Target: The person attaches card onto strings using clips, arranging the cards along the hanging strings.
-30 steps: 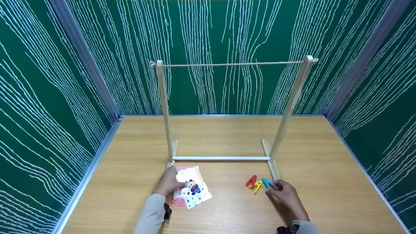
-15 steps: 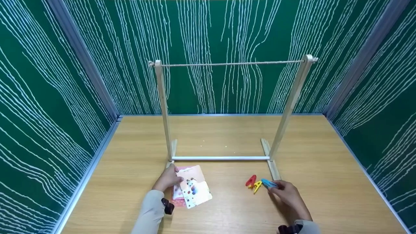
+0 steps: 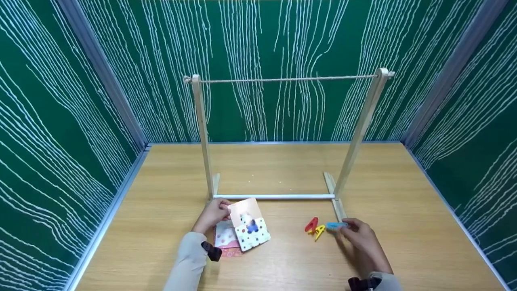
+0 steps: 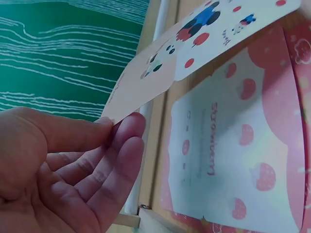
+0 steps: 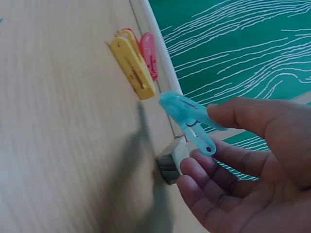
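Observation:
My left hand (image 3: pixel 213 215) pinches a corner of a card printed with a panda and dots (image 3: pixel 250 230), lifted and tilted above the table. Beneath it a strawberry card (image 4: pixel 228 160) lies on a red-pink patterned card (image 4: pixel 302 53). In the right wrist view my right hand (image 5: pixel 257 170) holds a blue clothespin (image 5: pixel 189 116) by its handle ends, between thumb and fingers, off the table. To its left on the table lie a yellow clothespin (image 3: pixel 319 233) and a red clothespin (image 3: pixel 312 224).
Behind the cards stands a wooden frame (image 3: pixel 359 133), with a rope (image 3: pixel 291 79) strung between its two post tops and a white bar (image 3: pixel 274 197) low across. Green walls (image 3: pixel 282 109) with white lines enclose the wooden table (image 3: pixel 299 266) on three sides.
My left hand has picked the panda card up off the other cards and shifted it slightly right. My right hand has lifted the blue clothespin and drawn it a little away from the others.

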A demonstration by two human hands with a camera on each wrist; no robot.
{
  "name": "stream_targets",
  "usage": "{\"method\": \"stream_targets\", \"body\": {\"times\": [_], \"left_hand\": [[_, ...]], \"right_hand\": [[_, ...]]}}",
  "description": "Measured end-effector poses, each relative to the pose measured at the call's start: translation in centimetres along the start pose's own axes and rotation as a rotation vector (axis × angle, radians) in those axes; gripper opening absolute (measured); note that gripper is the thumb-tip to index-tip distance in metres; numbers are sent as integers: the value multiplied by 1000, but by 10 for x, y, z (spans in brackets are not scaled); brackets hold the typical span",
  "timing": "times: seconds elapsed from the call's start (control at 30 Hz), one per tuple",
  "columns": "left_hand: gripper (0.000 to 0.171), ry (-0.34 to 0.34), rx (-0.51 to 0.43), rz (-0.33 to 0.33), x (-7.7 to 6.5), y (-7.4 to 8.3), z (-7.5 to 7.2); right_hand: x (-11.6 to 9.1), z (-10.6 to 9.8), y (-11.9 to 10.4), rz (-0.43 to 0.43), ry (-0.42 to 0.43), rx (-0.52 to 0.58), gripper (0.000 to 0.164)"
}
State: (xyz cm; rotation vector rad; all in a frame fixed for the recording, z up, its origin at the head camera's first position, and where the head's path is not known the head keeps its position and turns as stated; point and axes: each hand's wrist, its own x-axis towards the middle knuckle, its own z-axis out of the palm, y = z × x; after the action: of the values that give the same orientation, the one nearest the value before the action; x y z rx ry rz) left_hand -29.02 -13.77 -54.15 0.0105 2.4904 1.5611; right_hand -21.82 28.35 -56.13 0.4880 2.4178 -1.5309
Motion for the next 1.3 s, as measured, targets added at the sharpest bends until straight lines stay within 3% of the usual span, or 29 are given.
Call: {"method": "stream_targets", "body": {"times": [0.27,0.5,0.63,1.0,1.3], "left_hand": [[17,112,-53,55,4,17,6],[13,240,-3,87,10,36,12],[16,275,14,84,14,48,17],[19,275,-93,126,22,73,31],[21,224,-121,199,31,108,34]], "right_hand": [[-3,-3,-7,-126,45,56,52],[-6,-8,-18,-232,129,-24,51],[-7,-12,-27,-279,150,-35,52],[-4,-20,-56,-352,144,24,52],[-2,-28,-86,-438,176,29,49]]}}
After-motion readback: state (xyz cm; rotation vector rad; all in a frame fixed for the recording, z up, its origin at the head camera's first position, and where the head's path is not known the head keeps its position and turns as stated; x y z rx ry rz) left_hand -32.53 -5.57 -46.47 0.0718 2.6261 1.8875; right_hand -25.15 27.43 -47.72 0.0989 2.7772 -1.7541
